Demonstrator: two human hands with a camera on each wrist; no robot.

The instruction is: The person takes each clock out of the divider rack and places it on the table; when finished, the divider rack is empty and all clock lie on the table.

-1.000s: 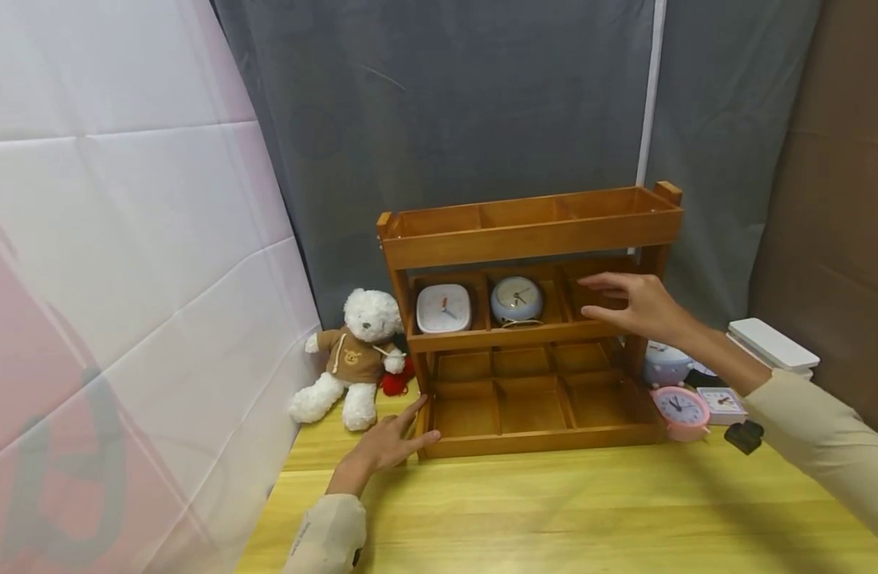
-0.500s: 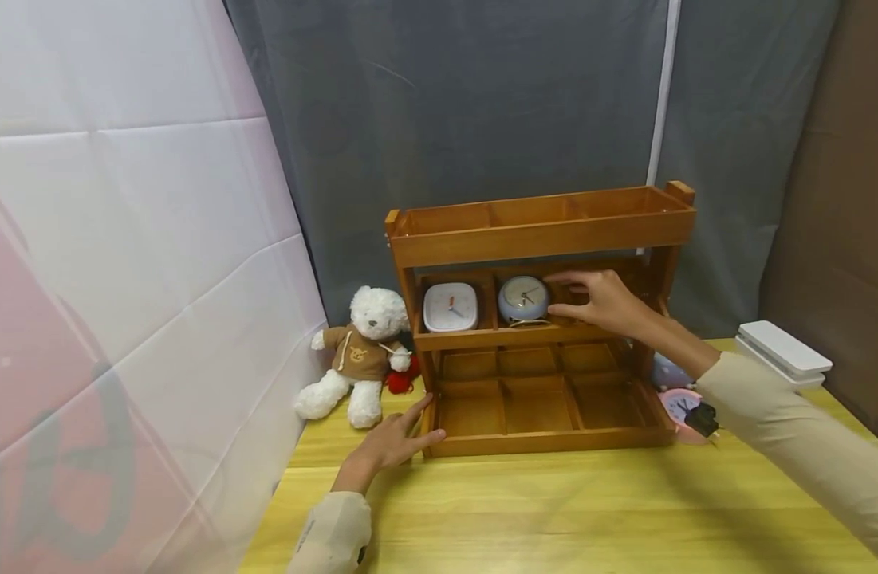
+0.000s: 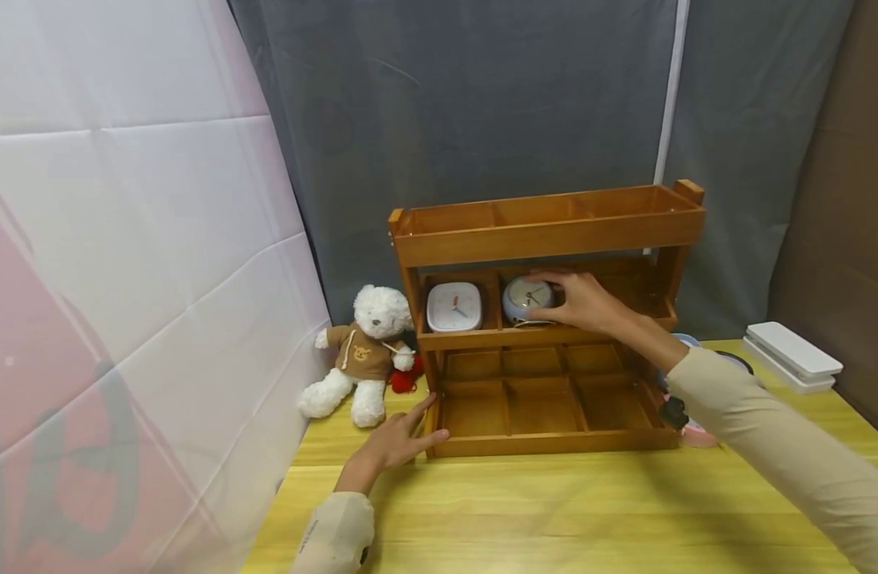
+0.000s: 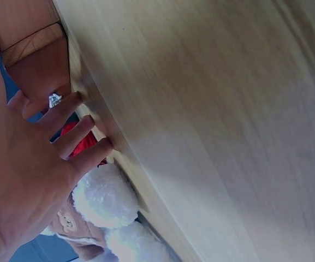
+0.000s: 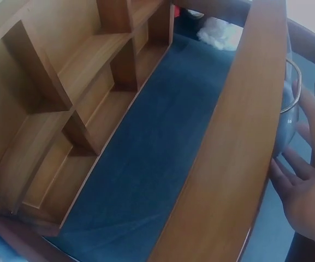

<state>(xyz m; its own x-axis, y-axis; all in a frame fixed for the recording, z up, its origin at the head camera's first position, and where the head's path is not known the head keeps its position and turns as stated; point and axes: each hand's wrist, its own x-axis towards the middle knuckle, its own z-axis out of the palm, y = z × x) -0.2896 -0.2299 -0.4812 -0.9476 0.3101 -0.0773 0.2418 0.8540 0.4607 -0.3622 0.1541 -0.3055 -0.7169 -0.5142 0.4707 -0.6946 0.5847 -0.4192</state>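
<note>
My right hand [image 3: 584, 303] holds the round blue alarm clock [image 3: 527, 296] by its right side, thumb low and fingers over the top. The clock sits in the middle compartment of the wooden rack's [image 3: 553, 242] middle tier. In the right wrist view, fingers curve against the clock's blue body [image 5: 286, 128], with its wire loop beside them. A white square clock [image 3: 454, 308] occupies the compartment to its left. Down at the rack's lower left corner, my left hand [image 3: 394, 443] touches the side with spread, fairly straight fingers.
Left of the rack sits a white teddy bear [image 3: 369, 351] in a brown top, with a red item [image 3: 404, 379] behind it. A pink clock [image 3: 697, 434] and other clocks stand partly hidden behind my right sleeve [image 3: 754, 422]. White boxes [image 3: 793, 355] lie at the right.
My right hand has moved left from the right compartment to the round clock and closed its fingers on it. My left hand has stayed at the rack's corner.
</note>
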